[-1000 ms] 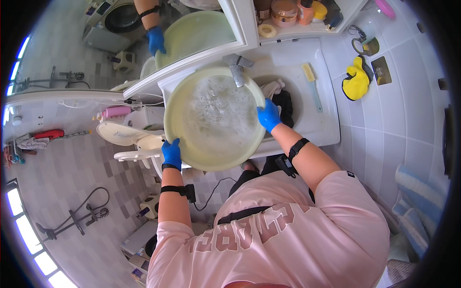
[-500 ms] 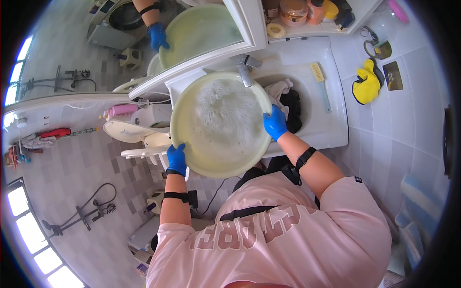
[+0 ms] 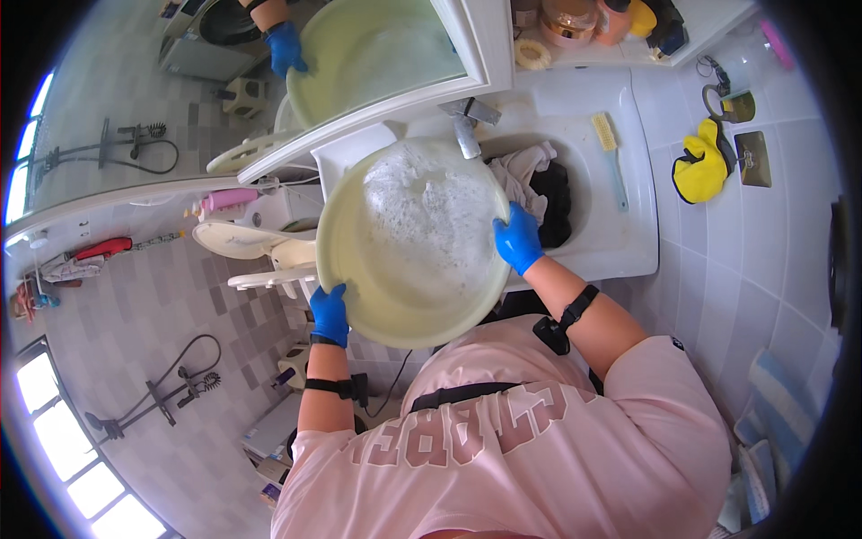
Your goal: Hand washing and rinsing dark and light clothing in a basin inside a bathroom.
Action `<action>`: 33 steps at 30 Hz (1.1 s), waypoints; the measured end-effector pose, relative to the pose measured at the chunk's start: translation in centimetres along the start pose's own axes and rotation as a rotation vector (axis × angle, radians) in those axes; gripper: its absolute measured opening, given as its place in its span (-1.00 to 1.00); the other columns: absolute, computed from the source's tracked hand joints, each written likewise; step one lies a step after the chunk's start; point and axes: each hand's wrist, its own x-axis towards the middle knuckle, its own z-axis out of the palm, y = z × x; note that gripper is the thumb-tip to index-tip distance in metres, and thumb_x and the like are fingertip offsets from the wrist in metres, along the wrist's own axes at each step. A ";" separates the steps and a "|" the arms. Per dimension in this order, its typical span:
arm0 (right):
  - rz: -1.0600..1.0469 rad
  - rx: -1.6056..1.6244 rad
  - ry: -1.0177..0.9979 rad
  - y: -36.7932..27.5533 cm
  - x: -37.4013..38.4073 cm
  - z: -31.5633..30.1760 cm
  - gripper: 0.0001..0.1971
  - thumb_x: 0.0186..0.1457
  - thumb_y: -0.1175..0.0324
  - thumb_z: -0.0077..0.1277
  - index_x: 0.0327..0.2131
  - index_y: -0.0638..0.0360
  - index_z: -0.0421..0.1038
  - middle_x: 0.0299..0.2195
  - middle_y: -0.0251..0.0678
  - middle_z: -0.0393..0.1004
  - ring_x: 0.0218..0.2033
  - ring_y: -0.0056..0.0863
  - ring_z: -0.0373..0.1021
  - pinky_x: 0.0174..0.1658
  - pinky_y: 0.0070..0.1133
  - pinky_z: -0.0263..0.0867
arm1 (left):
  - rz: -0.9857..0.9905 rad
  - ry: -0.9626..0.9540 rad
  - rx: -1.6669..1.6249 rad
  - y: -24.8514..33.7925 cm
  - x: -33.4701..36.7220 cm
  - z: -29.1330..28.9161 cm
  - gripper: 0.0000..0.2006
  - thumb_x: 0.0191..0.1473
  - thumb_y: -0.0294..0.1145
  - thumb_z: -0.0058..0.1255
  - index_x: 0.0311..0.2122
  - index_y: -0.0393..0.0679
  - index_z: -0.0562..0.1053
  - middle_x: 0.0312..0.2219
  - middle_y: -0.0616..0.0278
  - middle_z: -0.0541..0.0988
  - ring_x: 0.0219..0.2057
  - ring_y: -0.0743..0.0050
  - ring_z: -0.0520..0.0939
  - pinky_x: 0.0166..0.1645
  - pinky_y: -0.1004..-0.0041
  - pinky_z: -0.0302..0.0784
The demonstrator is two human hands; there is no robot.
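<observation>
Between my hands is a large pale yellow-green basin (image 3: 377, 310) holding foamy water (image 3: 431, 211). Its right part overlaps the white sink, beside the faucet (image 3: 467, 135). My left hand (image 3: 329, 314), in a blue glove, grips the rim at the lower left. On the right side of the rim, my right hand (image 3: 518, 241) is closed too, also blue-gloved. Fingers under the rim are hidden. Close to my right hand, a bunched grey and black cloth (image 3: 552, 202) lies in the sink bowl, partly covered by the basin.
A brush (image 3: 611, 162) with a blue handle lies on the right of the sink (image 3: 642, 225). A yellow glove-like mitt (image 3: 703, 162) hangs on the tiled wall. Jars and bottles fill a shelf (image 3: 611, 56) above. Left of the basin stands a toilet with raised lid (image 3: 238, 241).
The basin's near edge has come closer to my body, and more of the faucet and cloth shows. Foam has shifted toward the far side. Both hands keep their hold.
</observation>
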 end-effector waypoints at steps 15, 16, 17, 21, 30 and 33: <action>-0.120 -0.064 -0.075 -4.9 -2.3 1.4 -0.59 0.06 0.42 0.04 -0.02 0.42 0.33 -0.32 0.21 0.52 -0.26 0.18 0.47 -0.18 -0.15 0.40 | -0.074 0.163 -0.121 -7.5 -4.0 -4.1 -0.66 0.13 -0.54 0.06 0.02 -0.38 0.46 -0.18 0.08 0.62 -0.24 0.29 0.66 -0.15 0.35 0.59; -0.136 -0.068 -0.045 -5.0 -2.0 1.2 -0.62 0.06 0.41 0.04 -0.05 0.41 0.35 -0.34 0.20 0.52 -0.28 0.18 0.47 -0.19 -0.15 0.40 | -0.082 0.176 -0.136 -7.6 -3.9 -4.1 -0.66 0.13 -0.54 0.06 0.02 -0.38 0.46 -0.18 0.08 0.62 -0.24 0.29 0.66 -0.15 0.35 0.59; -0.148 -0.077 -0.061 -5.0 -1.8 1.1 -0.62 0.06 0.41 0.04 -0.05 0.41 0.35 -0.34 0.20 0.52 -0.28 0.18 0.47 -0.19 -0.15 0.40 | -0.049 0.178 -0.142 -7.8 -3.9 -4.1 -0.69 0.12 -0.54 0.07 -0.02 -0.38 0.48 -0.22 0.11 0.63 -0.28 0.33 0.66 -0.18 0.36 0.58; -0.137 -0.074 -0.223 -2.9 1.1 0.8 -0.69 0.07 0.31 0.14 -0.22 0.36 0.40 -0.39 0.10 0.53 -0.33 0.02 0.52 -0.22 -0.23 0.39 | -0.069 0.181 -0.149 -7.0 -4.1 -3.6 -0.68 0.13 -0.54 0.06 0.00 -0.38 0.48 -0.21 0.11 0.64 -0.27 0.31 0.67 -0.17 0.39 0.59; 0.186 0.809 -0.754 -6.9 7.3 1.5 -0.56 0.21 0.24 0.08 0.10 0.23 0.37 -0.06 -0.29 0.50 -0.06 -0.50 0.43 0.05 -0.52 0.34 | -0.056 0.186 -0.286 -5.9 -4.4 -2.5 -0.70 0.13 -0.55 0.03 -0.01 -0.39 0.46 -0.21 0.05 0.63 -0.27 0.27 0.67 -0.20 0.35 0.62; 0.291 0.931 -0.820 -8.2 6.8 1.0 -0.55 0.23 0.24 0.04 0.13 0.24 0.35 -0.03 -0.28 0.50 -0.04 -0.49 0.43 0.07 -0.51 0.34 | -0.046 0.178 -0.417 -6.8 -4.4 -2.8 -0.65 0.12 -0.57 0.03 0.04 -0.38 0.43 -0.16 0.04 0.61 -0.23 0.21 0.67 -0.15 0.32 0.63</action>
